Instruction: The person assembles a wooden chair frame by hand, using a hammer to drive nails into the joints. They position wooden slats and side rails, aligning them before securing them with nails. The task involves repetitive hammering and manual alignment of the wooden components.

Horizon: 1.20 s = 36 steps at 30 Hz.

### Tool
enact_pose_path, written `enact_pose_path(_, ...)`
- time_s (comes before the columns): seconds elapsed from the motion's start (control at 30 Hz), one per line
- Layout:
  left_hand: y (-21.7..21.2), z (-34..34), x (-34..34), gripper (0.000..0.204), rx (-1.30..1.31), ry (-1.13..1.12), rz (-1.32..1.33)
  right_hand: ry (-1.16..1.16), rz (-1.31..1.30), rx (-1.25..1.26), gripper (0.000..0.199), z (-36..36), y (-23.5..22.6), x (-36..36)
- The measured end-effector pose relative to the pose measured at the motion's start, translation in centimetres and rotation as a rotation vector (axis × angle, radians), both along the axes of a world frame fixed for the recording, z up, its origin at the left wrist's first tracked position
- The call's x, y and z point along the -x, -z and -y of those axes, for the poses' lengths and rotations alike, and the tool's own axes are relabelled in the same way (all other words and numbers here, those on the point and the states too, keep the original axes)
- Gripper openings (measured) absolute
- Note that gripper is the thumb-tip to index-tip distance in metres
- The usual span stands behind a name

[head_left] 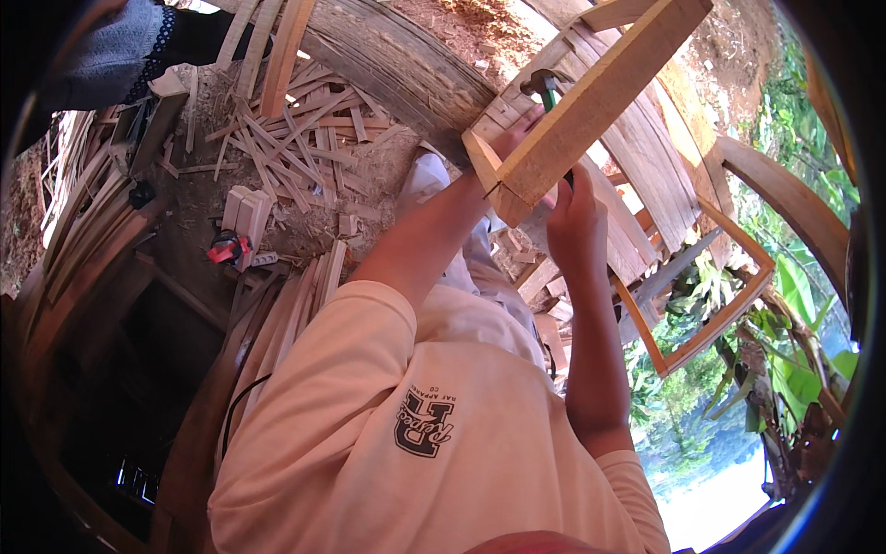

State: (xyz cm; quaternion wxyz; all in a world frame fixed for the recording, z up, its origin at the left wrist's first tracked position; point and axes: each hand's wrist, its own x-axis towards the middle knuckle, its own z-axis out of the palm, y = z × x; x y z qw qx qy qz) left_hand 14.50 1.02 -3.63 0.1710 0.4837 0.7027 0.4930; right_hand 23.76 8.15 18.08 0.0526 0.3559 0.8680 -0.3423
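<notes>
Up at arm's length, above your chest, sits the wooden frame (pixel 591 102), and everything turns on how it lies against your two hands. Its near rail runs as a long diagonal, from the mitred corner low on the left up toward the top right. Your left hand (pixel 517 129) reaches that corner from below and is partly hidden behind the rail; it appears clamped on the wood there, though the fingers themselves are covered. Your right hand (pixel 574 217) sits just under the same rail, a little right of the corner, curled shut around a dark handle, and the green-necked hammer (pixel 546 86) shows above the rail on the far side. So the tool crosses behind the rail, with both hands close together at the corner and the left one nearer to it. Behind the frame is a slatted plank surface (pixel 637 185), a second open frame (pixel 729 295) lower right, offcuts (pixel 295 138) strewn over the dirt at left, and greenery (pixel 794 305) beyond the edge.
</notes>
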Motion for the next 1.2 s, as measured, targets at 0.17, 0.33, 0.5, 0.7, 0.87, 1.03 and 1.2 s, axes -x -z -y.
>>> enact_pose_path(0.17, -4.0, 0.0, 1.7, 0.051, 0.207, 0.059, -0.782, 0.095, -0.234, -0.108, 0.033, 0.9, -1.1, 0.5)
enact_pose_path(0.33, -5.3, 0.0, 1.7, 0.083, 0.374, 0.090, -0.915, -0.024, 0.110, 0.062, 0.035, 0.6, -0.4, 0.1)
enact_pose_path(0.5, -4.2, 0.0, 1.5, 0.114, 0.348, 0.127, -0.837, 0.133, -0.170, -0.143, 0.037, 1.1, -2.8, 1.5)
enact_pose_path(0.7, -2.4, -0.6, 0.7, 0.121, 0.359, 0.142, -0.878, -0.014, -0.002, 0.077, 0.026, 0.8, 0.0, -0.5)
enact_pose_path(0.87, -4.0, -0.4, 1.3, 0.122, 0.351, 0.146, -0.894, 0.127, -0.145, -0.009, 0.027, 1.4, -0.6, 0.5)
enact_pose_path(1.03, -3.7, -0.6, 1.2, 0.124, 0.371, 0.159, -0.857, 0.037, 0.013, 0.059, 0.024, 0.0, -1.2, 1.3)
enact_pose_path(1.2, -3.7, -0.5, 1.2, 0.124, 0.372, 0.160, -0.899, 0.038, -0.109, 0.014, 0.022, 1.2, 0.0, 0.5)
